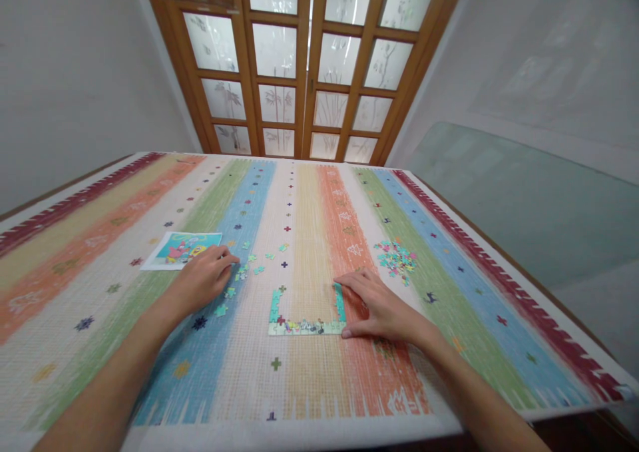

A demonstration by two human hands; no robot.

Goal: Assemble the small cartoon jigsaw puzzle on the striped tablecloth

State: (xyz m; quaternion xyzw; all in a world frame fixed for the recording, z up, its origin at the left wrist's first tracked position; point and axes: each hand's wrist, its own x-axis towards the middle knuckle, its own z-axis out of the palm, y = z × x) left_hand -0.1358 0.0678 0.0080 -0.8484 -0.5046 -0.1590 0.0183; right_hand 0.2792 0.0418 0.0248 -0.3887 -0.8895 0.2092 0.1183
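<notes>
A partly joined jigsaw puzzle [307, 327] lies on the striped tablecloth, forming a bottom edge and two short sides, with its top open. My right hand [377, 305] rests against its right side, thumb at the lower corner and fingers at the upper end, spread apart. My left hand [207, 275] is at the loose green puzzle pieces [243, 272] left of the joined part. Its fingers are bent together, and whatever sits between the fingertips is hidden. Under and behind that hand lies a picture card [182, 249] with a pink starfish and a yellow cartoon figure.
A heap of mixed puzzle pieces [395, 259] lies to the right, beyond my right hand. The long tablecloth [309, 226] covers the table. Wooden doors with glass panes [277, 52] stand at the far end, and a pale green panel [524, 199] leans along the right wall.
</notes>
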